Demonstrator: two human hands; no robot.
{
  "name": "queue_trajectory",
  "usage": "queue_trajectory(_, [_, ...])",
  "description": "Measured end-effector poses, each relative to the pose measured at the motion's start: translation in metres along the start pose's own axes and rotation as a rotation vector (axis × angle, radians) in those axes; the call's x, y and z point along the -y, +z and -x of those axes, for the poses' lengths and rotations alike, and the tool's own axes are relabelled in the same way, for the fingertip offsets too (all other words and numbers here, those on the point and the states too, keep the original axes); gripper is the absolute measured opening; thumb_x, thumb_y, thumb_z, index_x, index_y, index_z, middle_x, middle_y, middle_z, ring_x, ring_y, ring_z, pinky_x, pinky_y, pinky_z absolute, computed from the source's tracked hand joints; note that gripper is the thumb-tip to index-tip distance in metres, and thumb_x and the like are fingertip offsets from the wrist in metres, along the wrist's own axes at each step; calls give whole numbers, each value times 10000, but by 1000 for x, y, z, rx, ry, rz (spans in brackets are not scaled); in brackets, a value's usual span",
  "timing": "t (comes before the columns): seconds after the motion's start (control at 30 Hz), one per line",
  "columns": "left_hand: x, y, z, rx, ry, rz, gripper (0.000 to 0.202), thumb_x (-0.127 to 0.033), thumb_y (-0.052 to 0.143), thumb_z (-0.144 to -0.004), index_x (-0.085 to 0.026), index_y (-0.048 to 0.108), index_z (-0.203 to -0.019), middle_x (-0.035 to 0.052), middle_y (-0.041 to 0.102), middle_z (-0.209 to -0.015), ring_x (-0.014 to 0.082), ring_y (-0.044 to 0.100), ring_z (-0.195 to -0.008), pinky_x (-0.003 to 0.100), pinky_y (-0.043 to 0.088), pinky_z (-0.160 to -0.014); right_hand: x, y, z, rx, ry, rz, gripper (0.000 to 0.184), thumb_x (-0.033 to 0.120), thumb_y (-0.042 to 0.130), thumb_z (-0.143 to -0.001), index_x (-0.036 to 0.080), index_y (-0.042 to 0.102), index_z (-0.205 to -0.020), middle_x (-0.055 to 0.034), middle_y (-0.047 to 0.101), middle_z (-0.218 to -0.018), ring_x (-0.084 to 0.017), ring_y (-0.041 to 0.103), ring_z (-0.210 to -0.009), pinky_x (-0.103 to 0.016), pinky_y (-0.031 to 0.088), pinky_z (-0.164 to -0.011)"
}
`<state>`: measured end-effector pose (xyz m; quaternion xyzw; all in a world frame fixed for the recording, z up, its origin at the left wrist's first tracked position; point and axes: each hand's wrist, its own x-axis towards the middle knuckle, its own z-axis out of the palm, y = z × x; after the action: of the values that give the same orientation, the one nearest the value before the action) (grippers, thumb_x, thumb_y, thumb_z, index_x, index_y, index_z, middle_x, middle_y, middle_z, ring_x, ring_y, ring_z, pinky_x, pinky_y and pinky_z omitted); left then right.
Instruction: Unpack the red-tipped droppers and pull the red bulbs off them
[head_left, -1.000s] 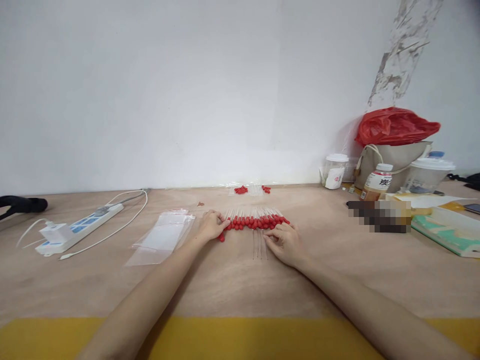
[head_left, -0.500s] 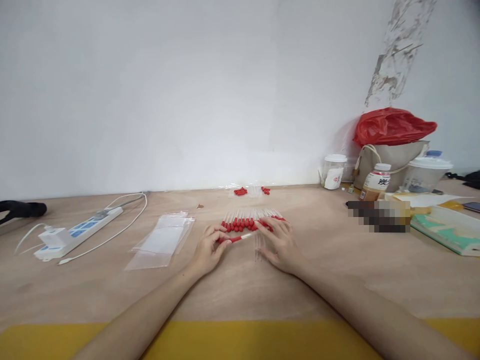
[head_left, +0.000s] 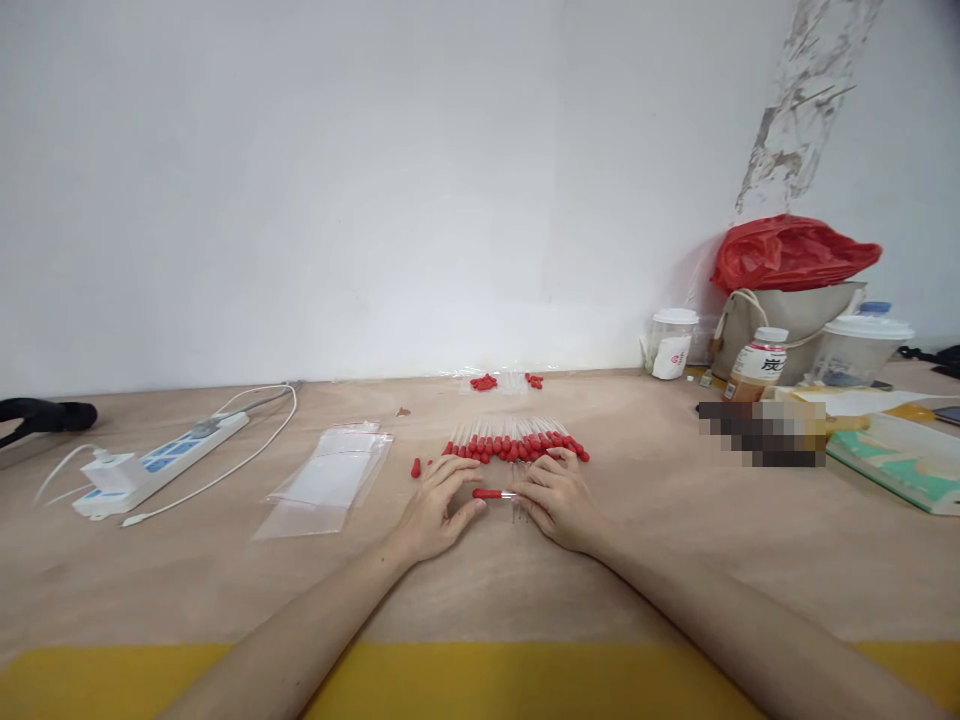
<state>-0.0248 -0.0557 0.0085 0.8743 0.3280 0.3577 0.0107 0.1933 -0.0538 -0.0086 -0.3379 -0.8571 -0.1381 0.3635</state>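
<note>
My right hand (head_left: 559,500) is closed on the glass tube of a dropper (head_left: 489,493), whose red rubber bulb points left. My left hand (head_left: 439,508) rests beside that bulb, thumb and fingers apart, holding nothing that I can see. Just beyond both hands lies a fan-shaped row of droppers (head_left: 510,446), red bulbs toward me and clear tips toward the wall. A loose red bulb (head_left: 415,467) lies beyond my left hand. Bare glass tubes (head_left: 519,516) show partly under my right hand; the rest of them is hidden.
Clear zip bags (head_left: 322,485) lie to the left, near a power strip (head_left: 165,465) with a white cable. Along the wall sit bags with red bulbs (head_left: 484,382). At right stand a lidded cup (head_left: 673,345), a bottle (head_left: 757,365) and a green-and-white tray (head_left: 900,460).
The dropper has passed from my left hand to my right and now lies more level. My left hand has opened and shifted right. Loose red bulbs now show beyond it.
</note>
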Motion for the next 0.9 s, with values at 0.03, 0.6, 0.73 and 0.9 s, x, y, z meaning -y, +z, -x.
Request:
queue_trajectory(0.03, [-2, 1, -1, 18, 16, -16, 274, -302, 505, -808, -207, 536, -1063, 76, 529, -1143, 201, 444, -1075, 384, 339, -915, 1, -1, 0, -1, -3, 0, 208, 293, 440, -852, 244, 635, -904, -6, 584, -708, -133, 449, -756, -374, 223, -853])
queue_trajectory(0.6, [-10, 3, 3, 77, 161, -133, 198, -254, 459, -840, -181, 583, -704, 12, 614, -722, 137, 516, -743, 346, 336, -834, 7, -7, 5, -23, -132, -49, 204, 208, 435, -840, 208, 622, -760, 18, 518, -569, -114, 418, -675, -356, 226, -829])
queue_trajectory(0.73, [1, -4, 9, 30, 84, -95, 178, -229, 440, -844, -184, 595, -769, 29, 624, -761, 153, 530, -776, 337, 374, -809, -8, -15, 12, -42, -56, -35, 238, 219, 431, -843, 204, 626, -707, 10, 539, -567, -117, 441, -669, -349, 238, -823])
queue_trajectory(0.9, [19, -18, 9, -99, -197, -10, 210, -276, 421, -845, -201, 616, -870, 38, 603, -875, 147, 550, -819, 279, 431, -763, -19, -22, 16, -115, 185, -52, 212, 319, 477, -835, 228, 645, -744, 10, 635, -679, -102, 497, -630, -319, 243, -788])
